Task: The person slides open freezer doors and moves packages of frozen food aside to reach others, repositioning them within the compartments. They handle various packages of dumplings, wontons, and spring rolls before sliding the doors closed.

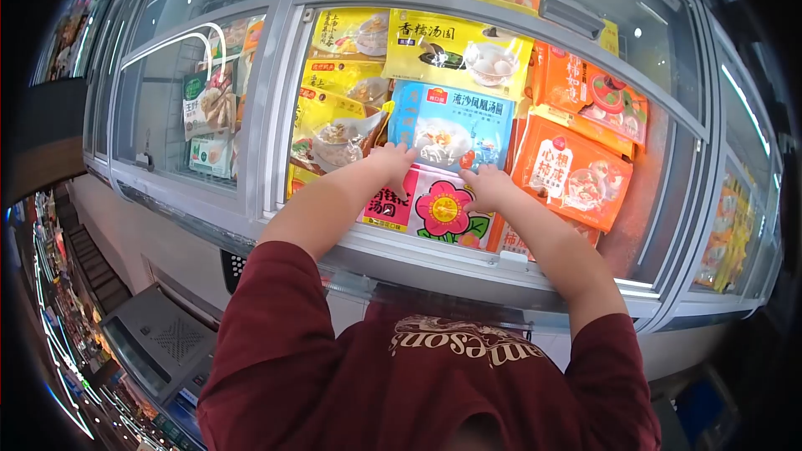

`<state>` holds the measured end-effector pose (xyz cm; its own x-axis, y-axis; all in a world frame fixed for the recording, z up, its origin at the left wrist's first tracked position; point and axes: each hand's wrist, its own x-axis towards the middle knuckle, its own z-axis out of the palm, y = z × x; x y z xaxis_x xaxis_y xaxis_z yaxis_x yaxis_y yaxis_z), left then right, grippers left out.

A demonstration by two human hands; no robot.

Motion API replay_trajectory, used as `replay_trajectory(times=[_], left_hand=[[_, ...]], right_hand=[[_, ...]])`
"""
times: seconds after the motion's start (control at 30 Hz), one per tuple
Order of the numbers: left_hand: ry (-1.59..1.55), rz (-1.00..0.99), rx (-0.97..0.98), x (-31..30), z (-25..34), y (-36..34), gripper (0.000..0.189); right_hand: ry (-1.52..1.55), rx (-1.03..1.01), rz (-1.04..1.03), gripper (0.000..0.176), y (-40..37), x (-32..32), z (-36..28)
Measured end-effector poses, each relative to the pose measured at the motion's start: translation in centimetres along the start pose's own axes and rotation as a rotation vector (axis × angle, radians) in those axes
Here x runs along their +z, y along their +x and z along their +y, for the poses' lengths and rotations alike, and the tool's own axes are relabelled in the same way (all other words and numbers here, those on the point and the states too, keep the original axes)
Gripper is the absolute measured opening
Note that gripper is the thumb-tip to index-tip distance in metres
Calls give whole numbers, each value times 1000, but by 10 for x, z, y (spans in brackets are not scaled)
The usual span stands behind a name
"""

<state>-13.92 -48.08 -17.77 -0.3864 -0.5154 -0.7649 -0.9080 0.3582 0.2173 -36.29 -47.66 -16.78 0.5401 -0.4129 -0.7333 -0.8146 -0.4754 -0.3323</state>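
A blue bag of tangyuan (458,121) lies face up in the open freezer, its picture of a bowl of white rice balls facing me. My left hand (391,164) is closed at its lower left corner. At its lower right edge, the fingers of my right hand (486,187) are closed too; the fingertips of both hands are partly hidden. Just below the blue bag, between my wrists, is a pink and white bag (447,207) with a large flower printed on it. A yellow tangyuan bag (459,46) lies directly above the blue one.
Yellow bags (334,129) are stacked on the left and orange bags (573,171) on the right. The freezer's metal front rail (401,252) runs under my forearms. Sliding glass with a white curved handle (167,40) covers the left section, where green packets (209,104) show.
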Motion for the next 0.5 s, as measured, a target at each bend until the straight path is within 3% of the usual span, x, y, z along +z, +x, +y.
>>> replay_trajectory(times=[0.07,0.27,0.3,0.4,0.5], left_hand=[[45,54,5,-1,0,-2,83],[-59,-172,146,6,-13,24,58],[-5,-191,183,-6,-8,20,36],[99,-179,222,-17,12,22,24],[70,-118,278,-21,5,23,22]], right_hand=[[-10,10,-16,62,5,1,5],[201,-72,26,38,14,18,15],[194,-88,85,28,19,24,16],[15,-63,5,25,23,19,6],[-1,-44,76,22,12,20,2]])
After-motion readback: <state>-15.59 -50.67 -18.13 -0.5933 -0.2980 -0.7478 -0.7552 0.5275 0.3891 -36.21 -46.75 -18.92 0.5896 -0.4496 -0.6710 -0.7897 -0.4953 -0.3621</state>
